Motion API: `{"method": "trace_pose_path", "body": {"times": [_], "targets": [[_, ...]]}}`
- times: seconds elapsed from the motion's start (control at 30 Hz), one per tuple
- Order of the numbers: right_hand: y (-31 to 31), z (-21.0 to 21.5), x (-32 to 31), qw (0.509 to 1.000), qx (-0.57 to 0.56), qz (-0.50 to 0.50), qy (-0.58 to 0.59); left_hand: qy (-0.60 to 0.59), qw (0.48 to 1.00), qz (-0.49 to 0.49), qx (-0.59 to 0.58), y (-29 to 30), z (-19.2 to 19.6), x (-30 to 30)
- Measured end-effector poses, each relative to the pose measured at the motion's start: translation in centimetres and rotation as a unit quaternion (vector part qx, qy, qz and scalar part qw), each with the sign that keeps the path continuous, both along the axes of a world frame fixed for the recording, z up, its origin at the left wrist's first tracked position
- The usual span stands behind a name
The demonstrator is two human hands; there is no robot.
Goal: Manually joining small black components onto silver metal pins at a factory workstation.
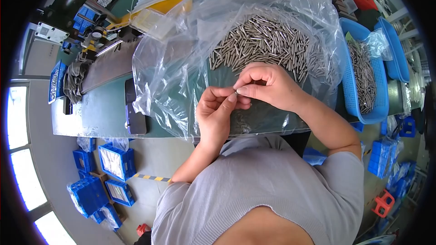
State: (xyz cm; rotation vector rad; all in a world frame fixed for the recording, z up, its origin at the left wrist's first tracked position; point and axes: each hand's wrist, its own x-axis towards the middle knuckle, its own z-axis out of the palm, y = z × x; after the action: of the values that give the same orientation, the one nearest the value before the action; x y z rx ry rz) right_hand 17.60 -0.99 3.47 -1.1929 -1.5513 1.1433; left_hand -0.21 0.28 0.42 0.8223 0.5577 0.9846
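Note:
My left hand and my right hand meet in front of me, over the near part of a clear plastic bag. Both are closed, with thumbs and forefingers pinched together tip to tip. Whatever sits between the fingertips is too small and too covered to name. Just beyond the hands, a heap of small slim metal pins lies spread on the clear plastic. The right hand's knuckles are close to the near edge of that heap.
A blue basket of similar metal pieces stands at the right, with another blue basket beside it. A dark phone-like object lies left near the table edge. Machine parts stand far left; a red bin is far right.

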Motion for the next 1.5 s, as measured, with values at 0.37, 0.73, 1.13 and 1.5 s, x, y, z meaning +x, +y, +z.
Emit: {"method": "trace_pose_path", "body": {"times": [0.37,0.73,1.13,1.5], "targets": [[-0.4,0.6,0.0,0.998,0.004,-0.051,0.033,0.020,1.000,0.001,0.012,-0.1,-0.1,-0.1],[0.9,1.0,2.7,0.987,-0.010,-0.101,-0.122,-0.010,1.000,-0.001,0.002,-0.1,0.0,-0.1],[0.4,-0.1,2.3,0.925,0.109,-0.050,-0.361,-0.012,1.000,-0.009,0.004,0.0,0.0,-0.1],[0.0,2.1,1.7,0.982,0.101,-0.003,-0.158,0.025,1.000,-0.013,0.002,-0.1,0.2,0.0]]}}
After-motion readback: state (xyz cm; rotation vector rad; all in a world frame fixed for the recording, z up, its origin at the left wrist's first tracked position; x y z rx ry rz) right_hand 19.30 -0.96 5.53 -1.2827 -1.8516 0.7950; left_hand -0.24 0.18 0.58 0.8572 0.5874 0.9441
